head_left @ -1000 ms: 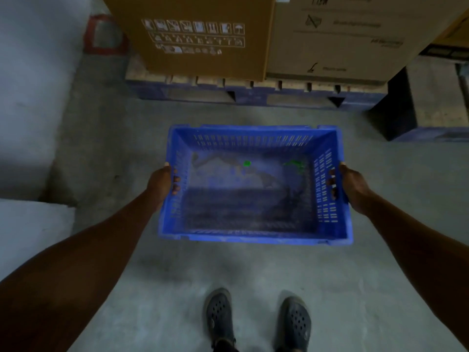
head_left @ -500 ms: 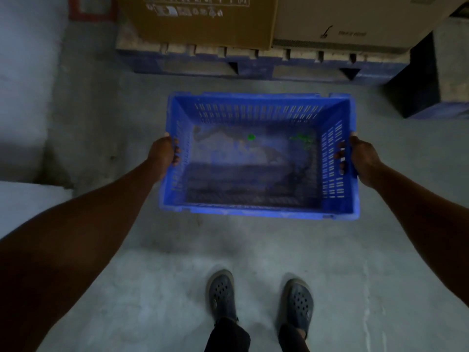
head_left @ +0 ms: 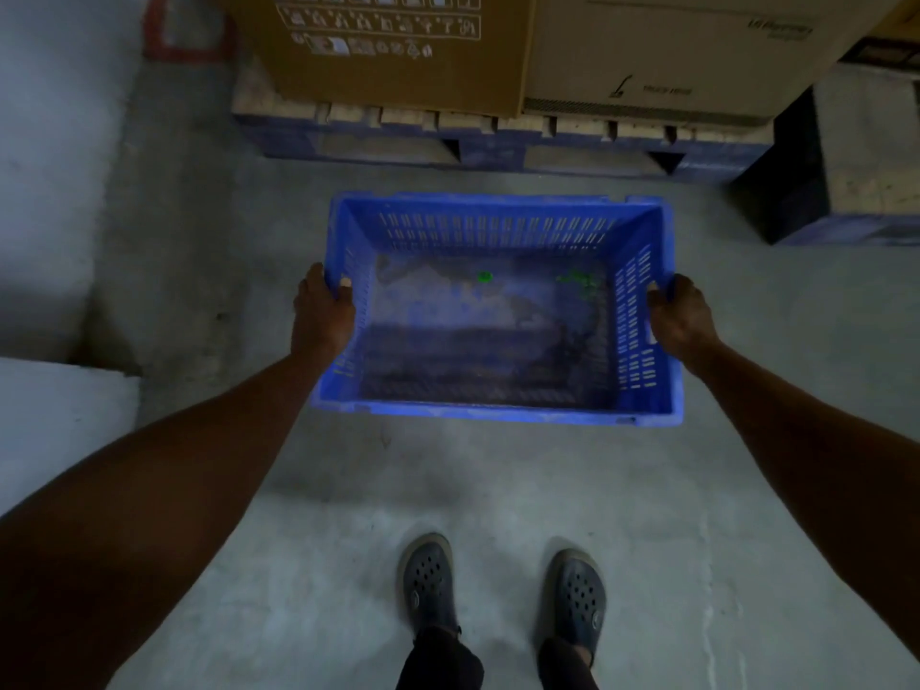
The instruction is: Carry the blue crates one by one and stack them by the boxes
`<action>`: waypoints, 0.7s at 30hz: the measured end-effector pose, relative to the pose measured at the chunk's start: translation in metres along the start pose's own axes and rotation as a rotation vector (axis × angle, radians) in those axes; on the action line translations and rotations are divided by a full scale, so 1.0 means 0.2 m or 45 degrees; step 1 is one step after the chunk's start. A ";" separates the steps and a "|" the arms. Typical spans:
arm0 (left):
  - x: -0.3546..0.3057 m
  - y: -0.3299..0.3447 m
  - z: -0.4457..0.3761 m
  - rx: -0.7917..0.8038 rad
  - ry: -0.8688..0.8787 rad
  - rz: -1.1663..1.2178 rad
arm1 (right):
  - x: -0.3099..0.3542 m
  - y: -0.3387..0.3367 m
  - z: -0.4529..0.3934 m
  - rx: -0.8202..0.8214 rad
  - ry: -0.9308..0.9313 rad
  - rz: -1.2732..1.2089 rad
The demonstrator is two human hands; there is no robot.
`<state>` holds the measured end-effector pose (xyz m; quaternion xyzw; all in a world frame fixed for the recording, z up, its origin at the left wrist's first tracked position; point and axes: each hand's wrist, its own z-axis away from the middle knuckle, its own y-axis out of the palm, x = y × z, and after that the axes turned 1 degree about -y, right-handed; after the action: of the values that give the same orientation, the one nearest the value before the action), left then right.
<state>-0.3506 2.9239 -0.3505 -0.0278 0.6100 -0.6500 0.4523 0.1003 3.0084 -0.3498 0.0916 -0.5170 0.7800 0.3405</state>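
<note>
A blue plastic crate [head_left: 498, 413] with slotted walls hangs level in front of me, above the concrete floor. Its dirty bottom holds small green scraps. My left hand [head_left: 321, 311] grips the crate's left rim, thumb inside the wall. My right hand [head_left: 679, 318] grips the right rim the same way. Beyond the crate stand large cardboard boxes [head_left: 398, 47] on a blue pallet [head_left: 493, 151]. A short strip of bare floor separates the crate's far wall from the pallet.
A second pallet [head_left: 846, 191] sits at the right. A grey block [head_left: 55, 420] and a wall [head_left: 50, 141] close off the left. My two feet in dark clogs [head_left: 428, 580] stand behind the crate on the floor.
The crate has sunk lower toward the floor with both hands still on its rims. My feet have shuffled a little closer to the pallet.
</note>
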 end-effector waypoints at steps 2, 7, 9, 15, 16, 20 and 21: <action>-0.03 -0.04 0.05 -0.058 0.180 -0.226 | 0.04 -0.04 0.07 0.010 -0.068 0.166; -0.22 -0.28 0.29 -0.146 0.635 -0.730 | 0.18 -0.23 0.33 -0.098 -0.405 0.598; -0.31 -0.44 0.41 -0.142 0.722 -0.811 | 0.29 -0.35 0.48 -0.138 -0.477 0.668; -0.59 -1.02 0.93 -0.168 0.622 -0.698 | 0.68 -0.77 1.08 -0.253 -0.634 0.703; -0.64 -1.12 1.03 -0.158 0.585 -0.681 | 0.74 -0.84 1.19 -0.256 -0.637 0.690; -0.80 -1.52 1.42 -0.203 0.379 -0.607 | 0.97 -1.09 1.64 -0.265 -0.664 0.669; -0.83 -1.60 1.50 -0.238 0.326 -0.580 | 1.03 -1.14 1.75 -0.286 -0.672 0.655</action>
<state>-0.2538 2.7470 0.0739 -0.1237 0.6976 -0.6740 0.2092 0.0148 2.8479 0.0801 0.1185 -0.6752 0.7281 -0.0032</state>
